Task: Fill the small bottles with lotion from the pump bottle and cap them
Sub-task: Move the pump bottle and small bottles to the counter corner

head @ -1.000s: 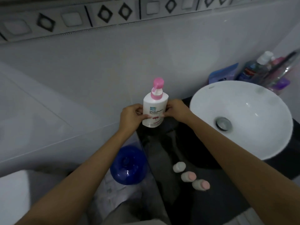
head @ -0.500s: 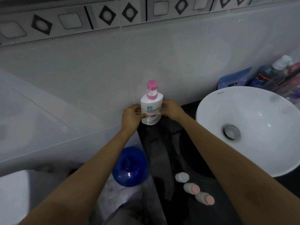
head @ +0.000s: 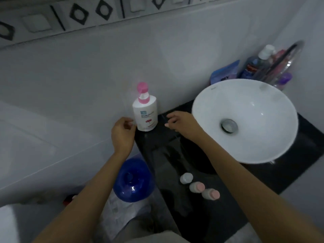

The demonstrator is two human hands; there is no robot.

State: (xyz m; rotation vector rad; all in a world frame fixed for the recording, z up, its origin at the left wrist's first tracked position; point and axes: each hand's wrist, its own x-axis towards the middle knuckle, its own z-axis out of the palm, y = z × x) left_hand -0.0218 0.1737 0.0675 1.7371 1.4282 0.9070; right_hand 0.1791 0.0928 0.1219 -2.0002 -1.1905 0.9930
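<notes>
A white pump bottle [head: 145, 114] with a pink pump head stands upright at the back left corner of the black counter [head: 289, 172], against the wall. My left hand [head: 122, 135] is just left of its base, fingers apart, holding nothing. My right hand [head: 182, 122] hovers a little to the bottle's right, also empty with loose fingers. Three small bottles stand capped in a diagonal row near the counter's front: one with a white cap [head: 186, 178], and two with pink caps [head: 197, 187] [head: 211, 194].
A white bowl sink [head: 249, 109] fills the counter's right side. Behind it are a blue pouch [head: 225, 71], a mouthwash bottle [head: 257, 64] and other toiletries. A blue water jug [head: 133, 179] sits on the floor left of the counter.
Both hands held the pump bottle and set it down by the wall. They have now let go and drawn apart to either side of it.
</notes>
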